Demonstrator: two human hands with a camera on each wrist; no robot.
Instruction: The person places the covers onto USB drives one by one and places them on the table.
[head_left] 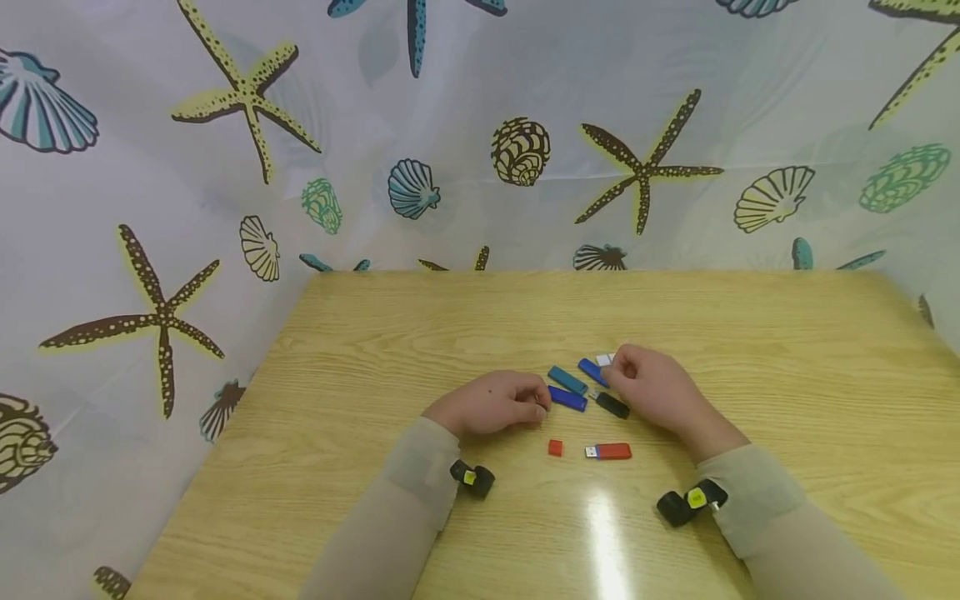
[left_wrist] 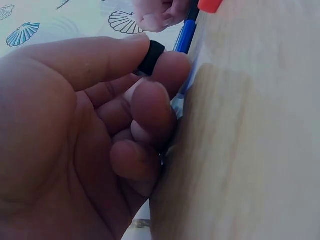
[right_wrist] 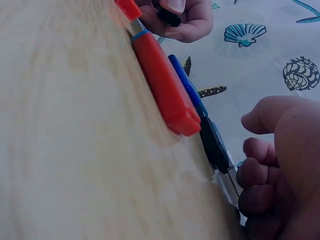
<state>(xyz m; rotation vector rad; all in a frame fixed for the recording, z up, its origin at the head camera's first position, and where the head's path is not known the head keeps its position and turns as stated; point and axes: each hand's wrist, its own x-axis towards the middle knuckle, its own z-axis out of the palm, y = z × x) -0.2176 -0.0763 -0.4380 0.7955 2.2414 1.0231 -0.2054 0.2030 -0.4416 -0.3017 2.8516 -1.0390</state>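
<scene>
Between thumb and forefinger my left hand [head_left: 498,402] pinches a small black cap [left_wrist: 151,57], which shows best in the left wrist view. Its other fingers curl loosely beside a dark blue USB stick [head_left: 567,397]. My right hand [head_left: 656,387] has loosely bent fingers, with its thumb apart from them and nothing visible between. It is over the right end of another blue stick [head_left: 591,369], partly hiding it. Just below that hand lies an uncapped black USB stick [head_left: 612,405], metal plug pointing left. Whether the right fingertips touch a stick I cannot tell.
Nearer me on the wooden table [head_left: 360,350] lie an uncapped red USB stick [head_left: 613,451] and a red cap [head_left: 555,447]. A teal stick [head_left: 567,380] and a white piece [head_left: 604,360] lie farther back. Shell-patterned cloth [head_left: 465,225] borders the table.
</scene>
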